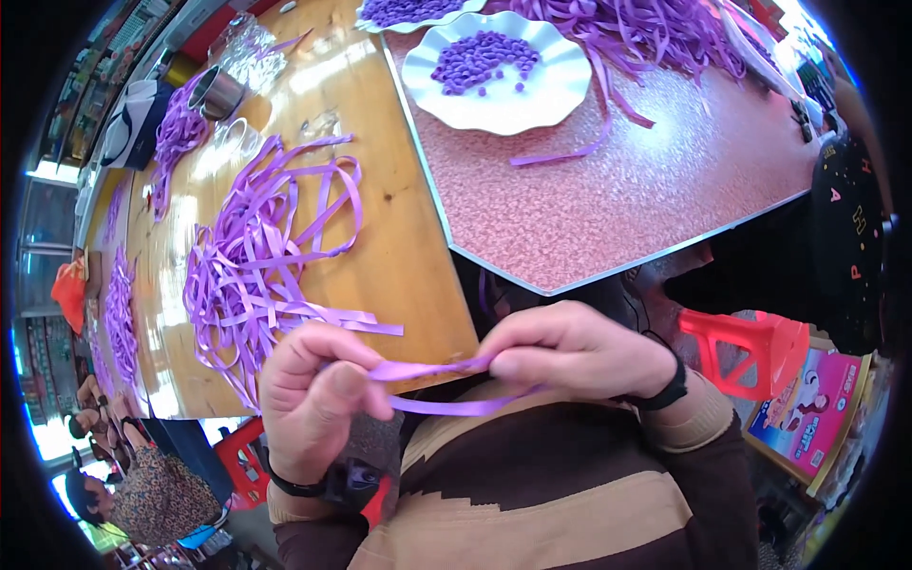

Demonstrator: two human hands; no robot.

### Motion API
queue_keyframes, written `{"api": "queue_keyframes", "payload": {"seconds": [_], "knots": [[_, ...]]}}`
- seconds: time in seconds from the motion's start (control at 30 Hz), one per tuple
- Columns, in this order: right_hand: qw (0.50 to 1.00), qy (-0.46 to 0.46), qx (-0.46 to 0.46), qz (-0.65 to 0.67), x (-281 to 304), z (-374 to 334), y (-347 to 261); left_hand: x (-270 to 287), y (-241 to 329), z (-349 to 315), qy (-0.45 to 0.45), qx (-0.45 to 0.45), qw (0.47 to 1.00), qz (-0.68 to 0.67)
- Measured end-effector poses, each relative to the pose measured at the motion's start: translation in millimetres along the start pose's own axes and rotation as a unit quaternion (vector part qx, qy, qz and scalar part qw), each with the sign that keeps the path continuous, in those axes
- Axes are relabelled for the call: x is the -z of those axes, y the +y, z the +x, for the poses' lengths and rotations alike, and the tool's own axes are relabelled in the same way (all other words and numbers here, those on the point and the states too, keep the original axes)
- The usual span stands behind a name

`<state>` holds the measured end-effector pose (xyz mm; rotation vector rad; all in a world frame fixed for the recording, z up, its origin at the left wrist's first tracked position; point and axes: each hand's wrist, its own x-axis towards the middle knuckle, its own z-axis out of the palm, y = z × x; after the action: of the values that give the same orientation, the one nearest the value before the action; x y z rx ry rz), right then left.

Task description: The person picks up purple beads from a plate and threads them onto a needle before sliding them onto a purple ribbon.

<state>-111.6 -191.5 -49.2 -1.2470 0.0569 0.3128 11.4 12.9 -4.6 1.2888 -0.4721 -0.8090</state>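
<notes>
A narrow purple ribbon (454, 408) spans the gap between my two hands, above my lap and just off the table's edge. My left hand (318, 394) pinches it between thumb and fingers. At its other side my right hand (575, 351) is closed on the same ribbon, thumb pressed against the index finger. The ribbon forms two strands between them, one nearly taut, the lower one sagging. A heap of loose purple ribbons (261, 252) lies on the wooden table beyond my left hand. Whatever sits under my right fingertips is hidden.
On the pink tabletop (532, 218) stands a white scalloped plate (560, 95) of small purple beads. More purple ribbons (655, 38) pile up behind it. A metal cup (217, 93) is on the wooden table (408, 247). A red stool (746, 351) and another person (157, 494) are nearby.
</notes>
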Motion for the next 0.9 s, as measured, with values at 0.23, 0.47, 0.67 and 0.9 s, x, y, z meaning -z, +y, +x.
{"api": "queue_keyframes", "payload": {"seconds": [0.23,0.47,0.67,0.9], "knots": [[0.994,0.105,-0.017,0.016,2,-7,-15,39,-12,-13,0.090,-0.023,0.996,0.003],[0.971,0.230,-0.039,-0.048,-12,6,-55,78,-12,-35,0.180,-0.075,0.981,-0.018],[0.939,0.319,0.124,-0.001,30,-7,-79,141,-7,-63,0.283,-0.143,0.947,-0.060],[0.887,0.374,0.270,0.021,73,8,-134,192,-12,-97,0.480,-0.186,0.851,-0.110]]}}
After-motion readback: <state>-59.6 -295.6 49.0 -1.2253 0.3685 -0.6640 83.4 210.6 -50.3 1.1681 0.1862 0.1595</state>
